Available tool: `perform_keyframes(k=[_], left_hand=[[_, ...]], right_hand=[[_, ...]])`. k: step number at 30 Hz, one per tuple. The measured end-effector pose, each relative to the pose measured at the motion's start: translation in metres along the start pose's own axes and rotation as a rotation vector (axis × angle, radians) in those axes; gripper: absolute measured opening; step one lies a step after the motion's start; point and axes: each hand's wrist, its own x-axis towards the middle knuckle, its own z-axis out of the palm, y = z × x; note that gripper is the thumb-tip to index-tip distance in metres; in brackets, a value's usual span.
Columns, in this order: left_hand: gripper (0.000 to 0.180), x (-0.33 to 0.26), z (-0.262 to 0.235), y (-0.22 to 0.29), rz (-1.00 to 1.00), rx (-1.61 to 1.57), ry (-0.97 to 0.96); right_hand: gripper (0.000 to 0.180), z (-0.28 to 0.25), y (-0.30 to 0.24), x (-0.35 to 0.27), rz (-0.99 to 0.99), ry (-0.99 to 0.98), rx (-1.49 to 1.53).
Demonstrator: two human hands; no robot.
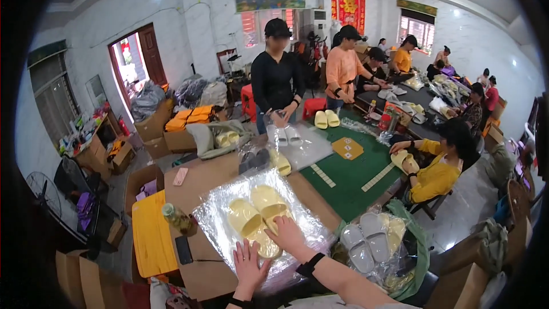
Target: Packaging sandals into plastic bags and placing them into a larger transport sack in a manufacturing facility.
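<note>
A pair of pale yellow slippers lies on a stack of clear plastic bags (214, 217) at the table's near side. The left slipper (245, 217) and the right slipper (267, 199) sit side by side, toes pointing away from me. My right hand (288, 234) is over the right slipper's heel end, thumb and fingers closed on its sole. Flat on the bags beside the left slipper's heel rests my left hand (249, 264), its fingers spread and holding nothing.
A phone (183, 250) and a jar (176, 217) stand left of the bags. Bagged grey and yellow slippers (372, 240) fill a green sack at right. Across the table a person in black (278, 80) handles bagged slippers; a person in yellow (437, 166) holds a slipper.
</note>
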Motion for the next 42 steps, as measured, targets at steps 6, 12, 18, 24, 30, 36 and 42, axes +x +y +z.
perform_keyframes(k=[6,12,18,24,30,36,42], left_hand=[[0.074,-0.002,0.006,-0.006,0.006,-0.024,0.012],[0.073,-0.002,0.01,-0.007,0.008,-0.013,-0.037],[0.069,-0.006,0.006,-0.005,0.02,0.001,0.026],[0.072,-0.001,0.008,-0.008,0.011,-0.027,0.044],[0.071,0.0,0.008,-0.007,0.026,0.003,0.058],[0.072,0.003,0.004,-0.003,0.028,0.019,0.009],[0.074,0.003,0.002,-0.004,0.027,0.041,0.022]], right_hand=[[0.044,0.0,-0.003,0.003,0.033,-0.052,-0.013],[0.044,0.002,0.001,0.004,0.076,-0.075,0.015],[0.042,0.007,-0.001,0.002,0.048,-0.078,-0.008],[0.041,0.005,-0.001,0.0,0.063,-0.023,0.001],[0.042,0.004,0.0,0.002,0.037,-0.019,0.0],[0.04,-0.008,-0.004,0.005,0.076,-0.081,0.027],[0.04,-0.006,-0.005,0.005,0.06,-0.079,0.02]])
